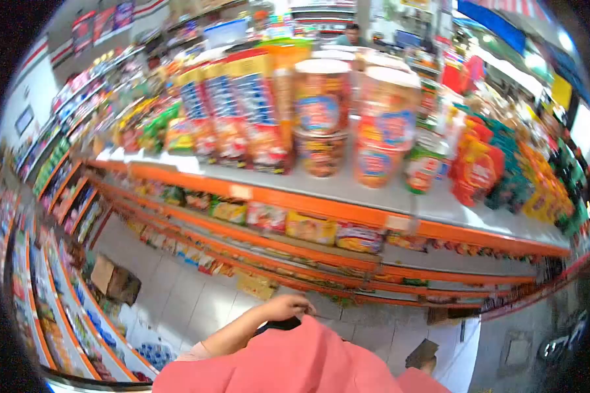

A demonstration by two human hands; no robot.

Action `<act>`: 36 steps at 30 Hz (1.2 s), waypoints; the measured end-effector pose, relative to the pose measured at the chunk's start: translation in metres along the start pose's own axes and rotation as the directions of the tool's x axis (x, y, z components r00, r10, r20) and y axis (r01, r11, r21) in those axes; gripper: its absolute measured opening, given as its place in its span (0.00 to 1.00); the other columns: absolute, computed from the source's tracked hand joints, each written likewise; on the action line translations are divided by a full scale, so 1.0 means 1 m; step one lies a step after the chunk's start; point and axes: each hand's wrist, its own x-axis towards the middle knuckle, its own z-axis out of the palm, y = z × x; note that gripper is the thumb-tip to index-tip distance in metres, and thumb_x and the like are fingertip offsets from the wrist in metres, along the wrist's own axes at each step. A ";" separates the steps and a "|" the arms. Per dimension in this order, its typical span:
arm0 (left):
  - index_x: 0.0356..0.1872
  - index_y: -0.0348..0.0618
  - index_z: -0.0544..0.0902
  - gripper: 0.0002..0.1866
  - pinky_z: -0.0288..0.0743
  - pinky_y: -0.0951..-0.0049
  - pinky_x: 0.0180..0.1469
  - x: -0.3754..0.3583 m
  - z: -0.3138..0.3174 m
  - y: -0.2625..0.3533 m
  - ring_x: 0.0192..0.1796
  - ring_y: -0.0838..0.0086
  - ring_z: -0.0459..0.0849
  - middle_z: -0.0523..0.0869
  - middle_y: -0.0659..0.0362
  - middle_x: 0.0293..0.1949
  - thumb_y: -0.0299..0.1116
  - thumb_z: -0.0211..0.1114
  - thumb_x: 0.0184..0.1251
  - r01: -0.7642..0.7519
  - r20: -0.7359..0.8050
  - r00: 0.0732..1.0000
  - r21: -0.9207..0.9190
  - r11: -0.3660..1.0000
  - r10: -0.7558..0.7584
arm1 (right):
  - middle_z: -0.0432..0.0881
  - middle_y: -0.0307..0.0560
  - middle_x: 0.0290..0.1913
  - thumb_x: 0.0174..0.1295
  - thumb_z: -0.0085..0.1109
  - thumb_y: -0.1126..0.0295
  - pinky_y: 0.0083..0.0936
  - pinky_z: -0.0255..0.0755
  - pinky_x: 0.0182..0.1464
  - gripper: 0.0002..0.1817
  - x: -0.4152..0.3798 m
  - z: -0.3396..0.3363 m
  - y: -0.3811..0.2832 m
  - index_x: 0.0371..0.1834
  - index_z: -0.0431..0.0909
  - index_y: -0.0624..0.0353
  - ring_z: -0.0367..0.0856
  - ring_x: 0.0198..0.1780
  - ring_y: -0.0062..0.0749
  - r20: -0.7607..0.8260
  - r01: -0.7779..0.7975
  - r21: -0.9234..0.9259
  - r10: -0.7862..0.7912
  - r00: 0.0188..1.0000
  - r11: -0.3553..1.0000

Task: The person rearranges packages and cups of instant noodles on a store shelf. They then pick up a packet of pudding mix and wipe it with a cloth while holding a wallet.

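Observation:
My left hand [286, 308] is in front of my body at the pink garment [301, 357], its fingers curled closed. What they hold, if anything, is hidden. At the lower right, partly behind the garment, a small part of my right hand [429, 365] shows beside a dark flat thing [421, 352]; its fingers cannot be made out. Beyond the hands, a shelf top [288, 180] with an orange edge bears stacked snack cups [321, 98], more lidded cups [383, 124], yellow, blue and red pouches [252, 105] and a green-and-red can [424, 162].
Lower shelves [295, 229] hold packets. Red bags [475, 164] hang or stand at the right end. Shelving [78, 314] lines the left, with a cardboard box [113, 278] on the tiled floor [183, 288]. Another person [352, 36] is at the back near a monitor [408, 39].

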 end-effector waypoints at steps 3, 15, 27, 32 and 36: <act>0.46 0.40 0.82 0.15 0.73 0.71 0.51 -0.064 -0.055 -0.011 0.47 0.72 0.80 0.83 0.57 0.44 0.22 0.51 0.62 0.037 -0.161 0.986 -0.098 0.994 -0.052 | 0.79 0.57 0.50 0.60 0.51 0.50 0.44 0.71 0.54 0.30 -0.012 -0.004 -0.075 0.61 0.69 0.55 0.77 0.52 0.52 -0.049 0.063 -0.080 -0.067 0.997 0.995; 0.50 0.42 0.78 0.13 0.72 0.64 0.52 -0.273 -0.245 -0.126 0.51 0.60 0.78 0.80 0.52 0.47 0.35 0.54 0.69 0.256 -0.561 0.804 0.029 0.966 -0.196 | 0.81 0.56 0.48 0.53 0.58 0.52 0.40 0.73 0.51 0.30 -0.080 0.139 -0.512 0.57 0.73 0.56 0.79 0.50 0.50 0.149 0.517 -0.286 -0.496 0.856 0.807; 0.42 0.41 0.80 0.09 0.73 0.68 0.49 -0.390 -0.328 -0.146 0.47 0.69 0.77 0.76 0.58 0.43 0.30 0.55 0.67 0.205 -0.927 0.323 -0.128 0.970 -0.190 | 0.81 0.58 0.50 0.47 0.65 0.49 0.37 0.74 0.51 0.33 -0.134 0.141 -0.683 0.54 0.76 0.58 0.80 0.50 0.52 0.338 0.692 -0.305 -0.605 0.721 0.654; 0.42 0.41 0.79 0.07 0.73 0.73 0.46 -0.397 -0.375 -0.134 0.43 0.74 0.77 0.76 0.59 0.42 0.27 0.55 0.66 -0.074 -0.975 0.209 -0.100 0.992 -0.083 | 0.81 0.58 0.50 0.46 0.65 0.49 0.37 0.74 0.51 0.33 -0.128 0.162 -0.726 0.54 0.77 0.57 0.79 0.50 0.52 0.307 0.619 -0.308 -0.540 0.784 0.723; 0.42 0.41 0.79 0.07 0.72 0.75 0.42 -0.411 -0.434 -0.171 0.41 0.76 0.77 0.75 0.60 0.41 0.26 0.55 0.67 -0.018 -0.975 0.220 -0.020 1.000 -0.015 | 0.81 0.58 0.50 0.45 0.66 0.48 0.36 0.74 0.51 0.33 -0.111 0.176 -0.777 0.53 0.77 0.56 0.79 0.50 0.52 0.291 0.614 -0.308 -0.542 0.788 0.727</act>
